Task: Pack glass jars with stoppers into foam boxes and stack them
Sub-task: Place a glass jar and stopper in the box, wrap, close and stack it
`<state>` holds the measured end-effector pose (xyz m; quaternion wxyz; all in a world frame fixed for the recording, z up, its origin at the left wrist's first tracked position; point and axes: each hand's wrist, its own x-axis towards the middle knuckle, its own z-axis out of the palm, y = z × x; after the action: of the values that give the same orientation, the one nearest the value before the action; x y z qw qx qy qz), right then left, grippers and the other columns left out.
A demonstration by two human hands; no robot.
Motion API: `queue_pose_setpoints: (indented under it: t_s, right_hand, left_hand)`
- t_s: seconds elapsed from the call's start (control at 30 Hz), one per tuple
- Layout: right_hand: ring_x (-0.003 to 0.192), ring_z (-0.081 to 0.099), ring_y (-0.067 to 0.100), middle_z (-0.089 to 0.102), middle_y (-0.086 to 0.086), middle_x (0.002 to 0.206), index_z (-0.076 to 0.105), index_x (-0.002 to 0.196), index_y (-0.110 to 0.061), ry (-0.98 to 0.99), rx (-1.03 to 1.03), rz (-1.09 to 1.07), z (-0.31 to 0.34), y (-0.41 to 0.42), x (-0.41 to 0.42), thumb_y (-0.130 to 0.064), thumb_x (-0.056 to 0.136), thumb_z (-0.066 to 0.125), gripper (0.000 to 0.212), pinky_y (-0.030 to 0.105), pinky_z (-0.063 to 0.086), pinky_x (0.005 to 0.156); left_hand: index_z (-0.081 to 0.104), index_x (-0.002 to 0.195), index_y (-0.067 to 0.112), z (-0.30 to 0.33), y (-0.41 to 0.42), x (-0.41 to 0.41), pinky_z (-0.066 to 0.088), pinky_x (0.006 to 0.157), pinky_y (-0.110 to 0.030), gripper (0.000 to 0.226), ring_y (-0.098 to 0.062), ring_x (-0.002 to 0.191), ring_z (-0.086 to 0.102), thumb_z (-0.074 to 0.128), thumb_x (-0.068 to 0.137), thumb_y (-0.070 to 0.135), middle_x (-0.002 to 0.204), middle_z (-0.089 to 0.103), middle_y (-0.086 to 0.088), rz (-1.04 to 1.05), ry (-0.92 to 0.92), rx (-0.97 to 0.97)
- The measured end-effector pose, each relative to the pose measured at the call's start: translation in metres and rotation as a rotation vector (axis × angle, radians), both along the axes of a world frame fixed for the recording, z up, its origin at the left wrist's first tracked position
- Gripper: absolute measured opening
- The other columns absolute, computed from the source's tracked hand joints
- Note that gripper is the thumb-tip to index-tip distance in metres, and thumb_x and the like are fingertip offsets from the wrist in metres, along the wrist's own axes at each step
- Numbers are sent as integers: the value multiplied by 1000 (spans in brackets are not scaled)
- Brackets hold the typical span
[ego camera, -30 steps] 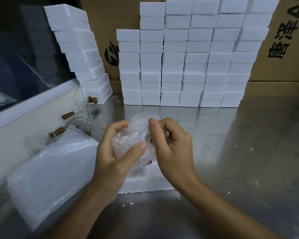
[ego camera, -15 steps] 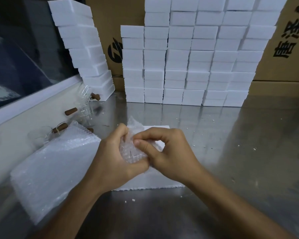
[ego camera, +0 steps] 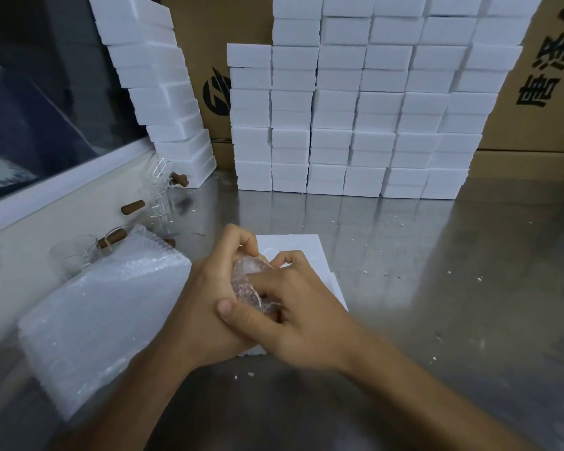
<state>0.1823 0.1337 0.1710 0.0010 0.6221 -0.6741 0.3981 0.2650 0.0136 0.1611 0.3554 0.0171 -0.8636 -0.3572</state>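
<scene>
Both hands hold a small bundle of bubble wrap [ego camera: 249, 281] just above an open white foam box [ego camera: 293, 252] on the steel table. My left hand [ego camera: 212, 301] curls round the bundle from the left, thumb across its front. My right hand [ego camera: 303, 307] grips it from the right with bent fingers. What the wrap holds is hidden. Several bare glass jars with brown stoppers [ego camera: 158, 200] lie along the left wall.
A thick stack of bubble-wrap sheets [ego camera: 101, 307] lies at the left. Stacked white foam boxes [ego camera: 355, 102] form a wall at the back, with a leaning stack [ego camera: 157, 83] at the back left. Cardboard cartons [ego camera: 547, 102] stand behind. Foam crumbs dot the steel table [ego camera: 437, 288].
The hands have lowered the wrapped bundle toward the foam box and closed more tightly round it; the loose wrap that stuck up is now folded in.
</scene>
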Motion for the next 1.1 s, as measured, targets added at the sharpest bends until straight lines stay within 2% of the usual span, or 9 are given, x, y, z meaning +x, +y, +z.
queue_pose_setpoints:
  t_s: [0.1, 0.17, 0.27, 0.4, 0.53, 0.67, 0.8, 0.93, 1.1]
  right_hand:
    - [58, 48, 11, 57, 2, 63, 62, 71, -5, -37, -179, -29, 4, 3, -4, -28, 86, 68, 28, 25, 41, 68]
    - [80, 62, 9, 68, 2, 89, 70, 92, -5, -45, -269, -42, 7, 6, -8, -23, 82, 73, 21, 26, 48, 74]
    - [101, 64, 13, 69, -1, 109, 70, 111, -8, 20, -149, 14, 12, 9, -13, -35, 79, 78, 42, 35, 50, 86]
    - [73, 53, 9, 58, -11, 77, 64, 93, -20, 104, 108, 54, 20, 11, -13, -49, 64, 87, 47, 29, 45, 72]
    - [64, 52, 13, 51, -17, 65, 61, 90, -29, 156, 177, -5, 20, 7, -8, -31, 65, 84, 33, 30, 48, 69]
    - [75, 68, 23, 71, 1, 83, 68, 94, -16, -176, 192, 71, 27, 12, -17, -14, 65, 81, 31, 41, 56, 66]
    - [74, 71, 15, 73, -4, 88, 72, 97, -18, -566, 109, 260, 36, 19, -21, 18, 69, 71, 45, 20, 54, 65]
    - [93, 56, 60, 69, 21, 109, 72, 112, -14, -666, 102, 238, 33, 18, -34, -5, 72, 73, 41, 69, 49, 72]
    - [94, 64, 30, 68, 26, 112, 66, 115, 5, -924, 133, 262, 29, 20, -39, -4, 73, 69, 44, 36, 53, 80]
  left_hand:
    - [42, 97, 30, 3, 3, -2, 51, 51, -36, 55, -15, 62, 62, 80, 60, 46, 79, 66, 2, -35, 23, 192]
    - [42, 95, 24, 5, 2, -3, 49, 51, -26, 57, -10, 62, 61, 83, 58, 39, 76, 65, 5, -95, 55, 349]
    - [40, 98, 15, 6, 0, -2, 50, 54, -20, 62, -8, 63, 65, 87, 58, 20, 73, 65, 6, -182, 46, 449]
    - [43, 98, 15, 8, -1, 2, 51, 55, -21, 61, -10, 62, 65, 85, 55, 28, 71, 68, -1, -185, -17, 491]
    - [43, 101, 9, 6, -1, 2, 48, 54, -22, 60, -12, 61, 59, 79, 60, 31, 71, 64, -4, -274, -82, 464]
    - [51, 107, 14, 5, -2, 4, 40, 40, -23, 49, -25, 60, 55, 69, 69, 39, 80, 61, -4, -372, -114, 574]
    - [65, 122, 12, 5, -9, 5, 51, 44, -32, 54, -28, 72, 63, 57, 73, 32, 108, 64, -18, -552, -126, 857]
    - [61, 134, 10, 4, -18, 5, 57, 52, -35, 60, -29, 88, 67, 66, 76, 25, 124, 62, -21, -669, -162, 958]
    - [70, 123, 19, 1, -16, 3, 60, 58, -28, 58, -18, 85, 70, 86, 72, 41, 105, 71, -5, -646, -166, 937]
